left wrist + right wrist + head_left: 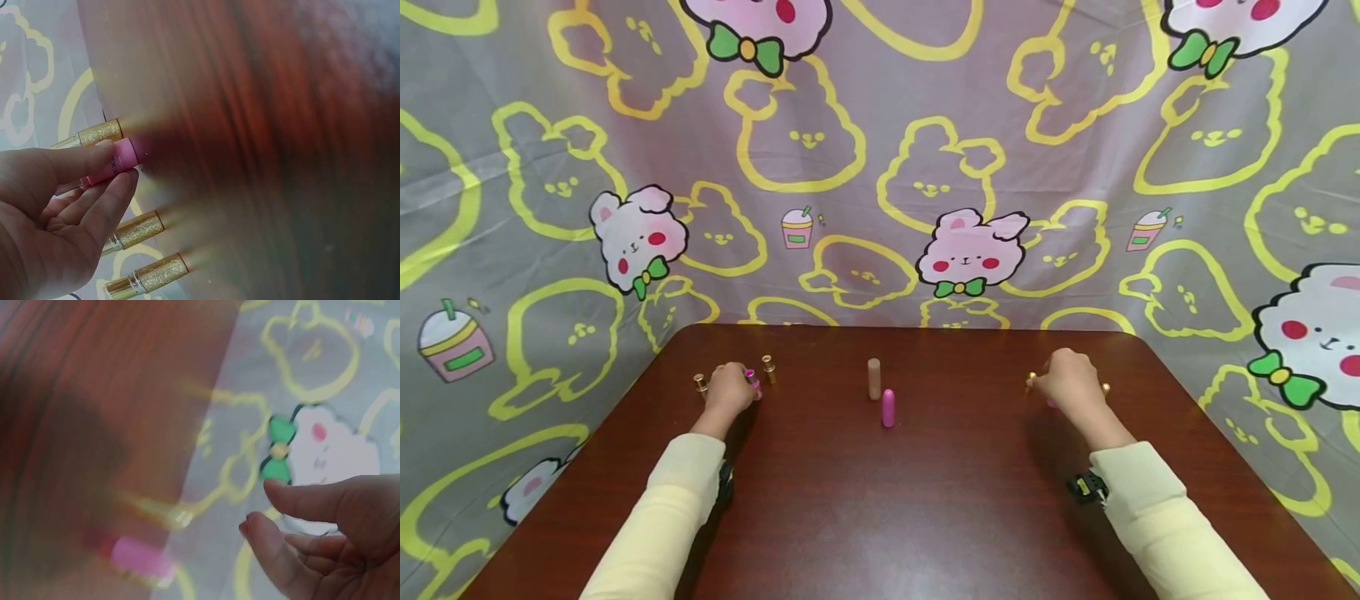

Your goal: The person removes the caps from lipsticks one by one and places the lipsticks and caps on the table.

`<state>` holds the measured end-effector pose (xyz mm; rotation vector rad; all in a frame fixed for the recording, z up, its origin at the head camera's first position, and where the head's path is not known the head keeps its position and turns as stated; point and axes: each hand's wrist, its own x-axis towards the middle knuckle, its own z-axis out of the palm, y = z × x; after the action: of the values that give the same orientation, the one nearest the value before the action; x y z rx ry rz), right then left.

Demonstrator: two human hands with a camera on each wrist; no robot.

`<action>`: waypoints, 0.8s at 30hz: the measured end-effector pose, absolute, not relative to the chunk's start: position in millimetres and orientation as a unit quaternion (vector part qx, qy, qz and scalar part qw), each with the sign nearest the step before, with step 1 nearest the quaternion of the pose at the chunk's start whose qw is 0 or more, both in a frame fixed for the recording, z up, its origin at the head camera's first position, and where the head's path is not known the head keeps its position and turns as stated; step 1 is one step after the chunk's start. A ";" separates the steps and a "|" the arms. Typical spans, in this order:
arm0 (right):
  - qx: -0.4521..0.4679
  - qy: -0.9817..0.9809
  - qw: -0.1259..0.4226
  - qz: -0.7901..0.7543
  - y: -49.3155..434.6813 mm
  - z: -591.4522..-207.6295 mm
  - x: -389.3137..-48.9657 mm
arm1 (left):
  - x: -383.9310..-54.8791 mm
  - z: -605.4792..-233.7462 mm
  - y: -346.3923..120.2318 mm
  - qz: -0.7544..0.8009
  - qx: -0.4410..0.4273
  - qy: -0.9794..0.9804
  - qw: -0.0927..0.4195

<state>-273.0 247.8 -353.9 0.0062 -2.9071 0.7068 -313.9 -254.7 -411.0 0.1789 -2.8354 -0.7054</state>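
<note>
At the table's left side, my left hand (727, 390) pinches a pink lipstick tube (127, 154) between thumb and fingers. Gold glittery lipstick tubes stand close around that hand: one (100, 133) beyond the thumb, another (140, 230) beside the fingers and a third (164, 273) farther out. Over on the right, my right hand (1069, 379) hovers with a gap between thumb and forefinger, holding nothing. Near it are a pink tube (142, 556) and a gold tube (156, 509), both blurred in the right wrist view. A second gold tube (1106, 389) shows beyond the wrist in the head view.
Mid-table stand a tan cylinder (874, 380) and, slightly nearer, a pink round-topped cylinder (888, 409). The dark brown table (880, 508) reaches back to a patterned grey cloth (850, 108) that also hangs along both sides.
</note>
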 end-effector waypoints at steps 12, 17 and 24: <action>0.133 -0.932 0.035 0.335 177.0 -360.7 -283.1 | -315.6 -407.9 -252.3 -0.230 0.060 -0.967 0.095; 0.172 -0.917 0.016 0.361 147.9 -369.8 -285.4 | -316.2 -407.2 -252.8 -0.233 0.062 -0.967 0.084; 0.219 -0.905 0.010 0.364 117.5 -379.8 -287.6 | -315.6 -405.2 -254.3 -0.241 0.068 -0.965 0.074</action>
<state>-287.6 117.5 -379.8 0.6830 -2.8258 1.1358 -315.6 -254.3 -405.2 0.2040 -2.8967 -0.7234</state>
